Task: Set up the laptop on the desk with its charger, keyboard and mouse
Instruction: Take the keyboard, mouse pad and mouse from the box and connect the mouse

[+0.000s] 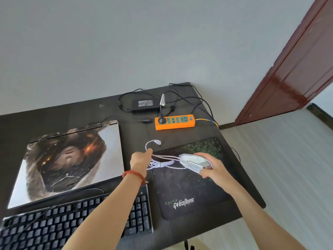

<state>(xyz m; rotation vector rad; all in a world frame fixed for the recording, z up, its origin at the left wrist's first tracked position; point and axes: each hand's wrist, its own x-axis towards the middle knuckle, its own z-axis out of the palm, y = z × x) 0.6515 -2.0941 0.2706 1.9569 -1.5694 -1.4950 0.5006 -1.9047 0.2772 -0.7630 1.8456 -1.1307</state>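
We log the dark desk point(54, 114) first, filling the lower left of the head view, with a grey wall behind it and a red-brown door point(297, 69) at 2 o'clock. The laptop point(68, 163) lies shut at 9 o'clock from the hands, its lid covered by a printed face picture. The black keyboard point(75, 221) sits at 7 o'clock, just in front of the laptop — our left forearm crosses over its right end. The mouse pad point(187, 192), dark with green pattern and pale lettering, lies at 5 o'clock, near the desk's right edge.

At 12 o'clock the charger brick point(146, 104) rests near the back edge, its black cables looping around it. The orange power strip point(174, 122) lies just in front of it at 1 o'clock, one black plug seated in its left socket.

Right hand point(212, 166) — fingers curled around the white mouse point(194, 163), held above the upper part of the mouse pad. Left hand point(142, 159), a red bead bracelet point(134, 175) on the wrist, pinches the white braided mouse cable point(162, 162), which runs bunched between the two hands. The cable's free end arcs toward 12 o'clock from the left hand, its USB plug point(157, 142) over bare desk between laptop and pad.
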